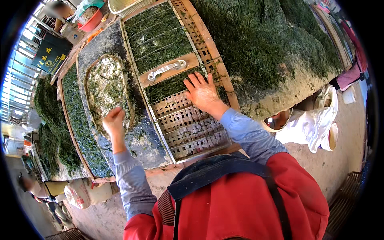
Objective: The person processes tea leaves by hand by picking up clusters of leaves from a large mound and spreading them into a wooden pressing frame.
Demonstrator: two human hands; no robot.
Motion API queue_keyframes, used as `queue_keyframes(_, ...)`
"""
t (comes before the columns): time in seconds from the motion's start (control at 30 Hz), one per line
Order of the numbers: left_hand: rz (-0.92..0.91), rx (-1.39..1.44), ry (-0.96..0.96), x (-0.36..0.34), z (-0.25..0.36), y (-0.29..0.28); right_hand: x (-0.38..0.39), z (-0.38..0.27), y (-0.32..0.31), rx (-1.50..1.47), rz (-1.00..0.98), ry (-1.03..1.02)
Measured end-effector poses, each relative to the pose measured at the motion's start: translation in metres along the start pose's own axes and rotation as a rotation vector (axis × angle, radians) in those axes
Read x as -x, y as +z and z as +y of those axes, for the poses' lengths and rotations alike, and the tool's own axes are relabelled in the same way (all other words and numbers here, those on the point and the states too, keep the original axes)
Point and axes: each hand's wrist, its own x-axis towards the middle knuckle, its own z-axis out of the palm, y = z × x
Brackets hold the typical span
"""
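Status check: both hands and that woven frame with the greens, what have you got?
Left hand closed in a fist over the oval mould. Right hand flat, fingers spread, on the greens in the woven frame. Metal handle just beyond the fingertips.

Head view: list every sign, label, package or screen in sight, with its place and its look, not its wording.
Sign: upper left, beyond the long table, a dark tilted rectangular board with yellow characters and a small round yellow emblem.
White sack: right, on the floor under the table edge, crumpled and open.
No screens or labelled packages show.
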Motion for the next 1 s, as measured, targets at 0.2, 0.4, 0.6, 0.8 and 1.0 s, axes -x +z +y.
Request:
queue_keyframes(0.2, -0.192, -0.631, 0.725, 0.024, 0.034, 0.118, -0.006, -0.003, -0.012, 0.083, -0.19, -0.019)
queue_keyframes(0.4, -0.301, -1.058, 0.627, 0.045, -0.011, 0.126, -0.001, 0.025, -0.034, -0.188, -0.014, -0.058)
queue_keyframes(0.6, -0.286, -1.011, 0.636, 0.053, 0.018, 0.119, -0.004, 0.103, -0.045, -0.277, 0.189, 0.284)
queue_keyframes(0.8, -0.231, -1.083, 0.703, 0.067, 0.007, 0.131, -0.01, 0.137, -0.012, -0.325, 0.235, 0.065)
queue_keyframes(1.0, -0.288, -0.957, 0.623, 0.054, -0.004, 0.124, -0.032, 0.126, -0.045, -0.347, 0.203, 0.097)
